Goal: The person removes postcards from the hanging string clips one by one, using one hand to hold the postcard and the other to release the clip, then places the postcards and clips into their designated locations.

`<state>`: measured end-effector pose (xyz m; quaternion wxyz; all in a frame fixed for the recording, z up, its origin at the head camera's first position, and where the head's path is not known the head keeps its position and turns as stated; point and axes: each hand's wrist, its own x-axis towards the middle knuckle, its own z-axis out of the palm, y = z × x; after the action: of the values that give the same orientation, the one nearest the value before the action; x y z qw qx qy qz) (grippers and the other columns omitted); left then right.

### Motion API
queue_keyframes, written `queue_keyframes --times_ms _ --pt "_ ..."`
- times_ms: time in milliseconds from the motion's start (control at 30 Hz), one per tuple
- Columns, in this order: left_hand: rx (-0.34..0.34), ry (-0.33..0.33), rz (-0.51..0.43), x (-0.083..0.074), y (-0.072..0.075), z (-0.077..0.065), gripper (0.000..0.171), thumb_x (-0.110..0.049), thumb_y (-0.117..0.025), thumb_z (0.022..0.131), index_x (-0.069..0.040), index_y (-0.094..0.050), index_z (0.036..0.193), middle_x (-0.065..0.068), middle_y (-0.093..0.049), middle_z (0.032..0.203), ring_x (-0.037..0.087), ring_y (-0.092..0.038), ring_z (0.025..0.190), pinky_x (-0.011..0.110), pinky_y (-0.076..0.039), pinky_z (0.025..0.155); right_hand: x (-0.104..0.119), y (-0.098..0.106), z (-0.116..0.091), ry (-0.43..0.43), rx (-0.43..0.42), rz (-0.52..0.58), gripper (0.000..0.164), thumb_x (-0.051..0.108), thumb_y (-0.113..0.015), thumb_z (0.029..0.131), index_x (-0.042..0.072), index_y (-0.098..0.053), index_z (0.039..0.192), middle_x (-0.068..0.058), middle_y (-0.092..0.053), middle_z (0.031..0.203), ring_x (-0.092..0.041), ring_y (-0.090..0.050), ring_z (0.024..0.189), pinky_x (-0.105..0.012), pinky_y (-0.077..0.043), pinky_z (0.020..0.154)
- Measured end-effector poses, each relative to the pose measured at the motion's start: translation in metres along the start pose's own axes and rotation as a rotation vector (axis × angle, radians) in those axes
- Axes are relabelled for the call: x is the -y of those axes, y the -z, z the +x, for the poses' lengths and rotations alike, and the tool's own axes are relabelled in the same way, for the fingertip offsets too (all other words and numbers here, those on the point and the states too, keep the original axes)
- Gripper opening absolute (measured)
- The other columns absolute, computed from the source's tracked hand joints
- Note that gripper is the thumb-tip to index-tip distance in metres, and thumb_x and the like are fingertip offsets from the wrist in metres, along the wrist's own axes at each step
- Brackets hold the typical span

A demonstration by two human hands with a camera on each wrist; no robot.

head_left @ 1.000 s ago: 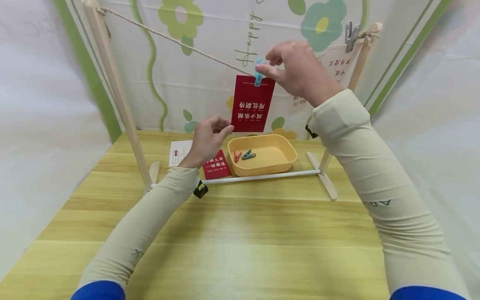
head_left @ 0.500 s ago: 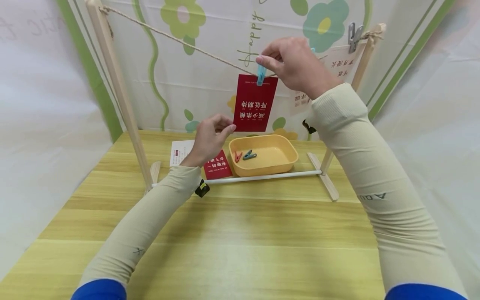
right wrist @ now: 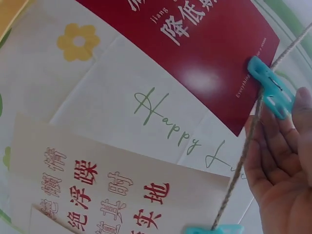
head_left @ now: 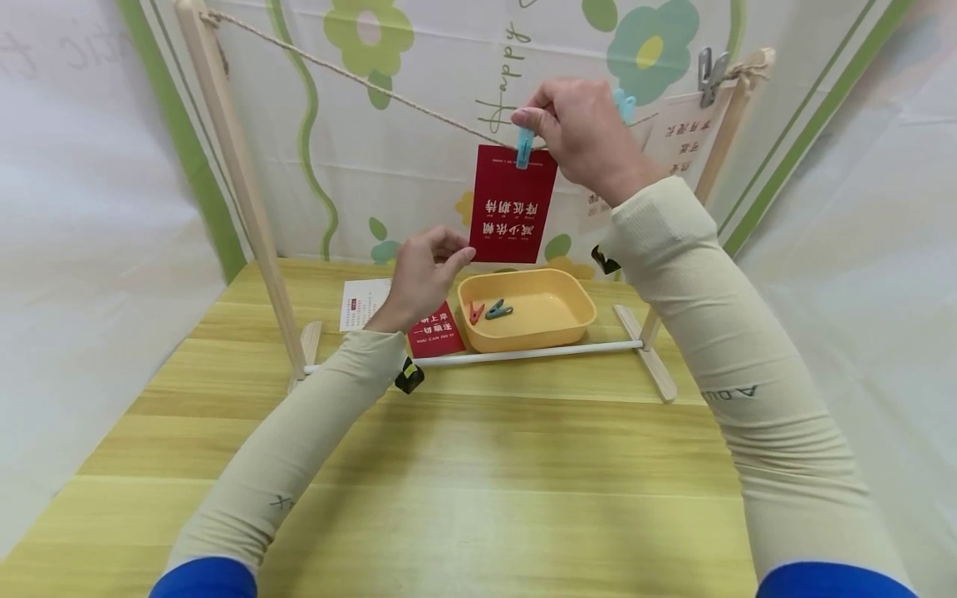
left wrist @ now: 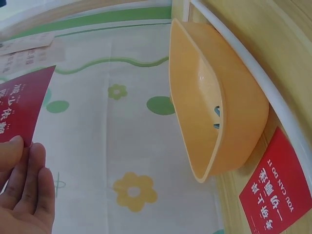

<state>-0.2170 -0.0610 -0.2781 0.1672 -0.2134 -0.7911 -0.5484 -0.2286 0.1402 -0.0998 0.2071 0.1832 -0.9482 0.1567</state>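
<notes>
Red card (head_left: 513, 203) hangs at the rope (right wrist: 239, 170), its lower left corner pinched by the left hand (head_left: 424, 274); the right hand (head_left: 586, 129) pinches the blue clothespin (head_left: 525, 149) on its top edge. The right wrist view reveals a pale lettered card (right wrist: 112, 165), mostly hidden from the head view. The left wrist view shows open room before the yellow tray (head_left: 527, 339); tabletop (head_left: 463, 465) stretches frontward.

R hand (head_left: 586, 133) higher than L hand (head_left: 423, 278), both arms (head_left: 763, 415) fwd, fingers (left wrist: 36, 170) pinching.
</notes>
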Motion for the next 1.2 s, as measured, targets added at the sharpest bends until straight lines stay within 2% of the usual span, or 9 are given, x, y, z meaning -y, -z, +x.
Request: queue_keyframes --times_ms 200,367,667,1000,1200 --pt "0.004 -0.017 -0.012 -0.001 -0.003 -0.001 0.016 -0.009 -0.07 0.102 0.003 -0.071 0.113 0.018 -0.076 0.108 0.027 -0.073 0.097 0.033 -0.061 0.089 0.0 -0.003 -0.002 0.021 -0.129 0.013 0.047 0.044 -0.054 0.105 0.002 -0.073 0.114 -0.014 -0.074 0.103 -0.017 -0.057 0.08 -0.02 -0.046 0.069" --pt "0.002 -0.016 -0.025 -0.003 -0.003 -0.002 0.015 -0.009 -0.07 0.102 0.003 -0.071 0.112 0.018 -0.076 0.107 0.027 -0.072 0.097 0.032 -0.06 0.089 -0.001 -0.006 -0.003 0.059 -0.215 0.035 0.046 0.042 -0.059 0.104 0.0 -0.075 0.109 -0.015 -0.075 0.097 -0.013 -0.053 0.075 -0.02 -0.041 0.066" --pt "0.002 -0.025 -0.038 -0.004 -0.003 -0.002 0.016 -0.01 -0.069 0.102 0.002 -0.071 0.113 0.018 -0.077 0.109 0.027 -0.073 0.097 0.03 -0.06 0.088 0.001 -0.004 -0.002 0.08 -0.312 0.069 0.046 0.041 -0.061 0.104 -0.002 -0.075 0.106 -0.016 -0.075 0.095 -0.006 -0.049 0.072 -0.018 -0.039 0.068" --pt "0.004 -0.004 -0.039 -0.003 -0.002 -0.003 0.016 -0.01 -0.069 0.103 0.002 -0.071 0.113 0.017 -0.076 0.108 0.025 -0.072 0.097 0.028 -0.058 0.088 0.003 0.001 -0.003 0.127 -0.384 0.054 0.044 0.039 -0.06 0.105 -0.003 -0.074 0.104 -0.017 -0.078 0.1 -0.009 -0.051 0.083 -0.016 -0.041 0.077" --pt "-0.002 0.005 -0.061 -0.003 0.0 -0.003 0.016 -0.01 -0.069 0.102 0.002 -0.071 0.113 0.017 -0.076 0.107 0.024 -0.07 0.096 0.027 -0.057 0.086 0.002 0.007 -0.001 0.162 -0.449 0.053 0.044 0.039 -0.062 0.105 -0.003 -0.075 0.103 -0.017 -0.079 0.1 -0.002 -0.048 0.081 -0.015 -0.041 0.078"
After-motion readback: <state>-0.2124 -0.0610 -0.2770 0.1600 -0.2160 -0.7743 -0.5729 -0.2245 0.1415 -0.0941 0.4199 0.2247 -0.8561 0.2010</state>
